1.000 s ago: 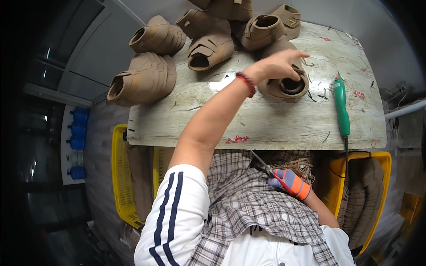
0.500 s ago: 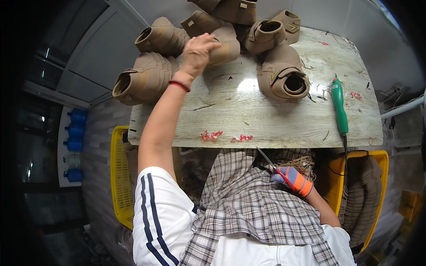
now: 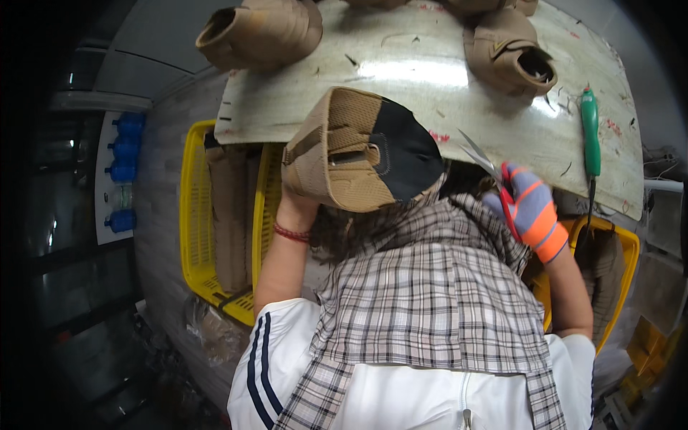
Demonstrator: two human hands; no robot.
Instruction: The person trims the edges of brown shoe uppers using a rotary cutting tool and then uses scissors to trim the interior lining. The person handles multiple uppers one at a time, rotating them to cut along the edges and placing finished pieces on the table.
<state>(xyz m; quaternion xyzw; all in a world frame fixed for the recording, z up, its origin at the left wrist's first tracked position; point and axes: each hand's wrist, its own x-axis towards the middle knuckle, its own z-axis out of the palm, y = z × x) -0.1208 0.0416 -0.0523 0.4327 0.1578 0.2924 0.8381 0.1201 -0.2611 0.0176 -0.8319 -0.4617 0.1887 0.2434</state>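
My left hand [image 3: 297, 208], bare with a red bracelet, is closed on the lower left side of what looks like a tan and black shoe upper [image 3: 351, 150]. The piece hangs in front of the table's near edge, its wide mesh-lined opening toward me. The left fingers are mostly hidden behind it. In a grey and orange glove, my right hand [image 3: 529, 211] grips red-handled scissors [image 3: 505, 188] beside it, to the right. The scissors' blades point up and left, slightly apart, and do not touch the upper.
Stacked tan uppers [image 3: 269, 32] stand at the table's far left, more [image 3: 510, 54] at the back right. A green-handled corded tool [image 3: 590, 132] lies on the table [image 3: 401, 107] at right. Yellow baskets [image 3: 188, 215] holding tan pieces flank my lap. Blue bottles [image 3: 123, 170] stand far left.
My left hand has come back from the far stacks toward me with a tan upper in it. My right hand with the scissors has risen from my lap. The view has shifted.
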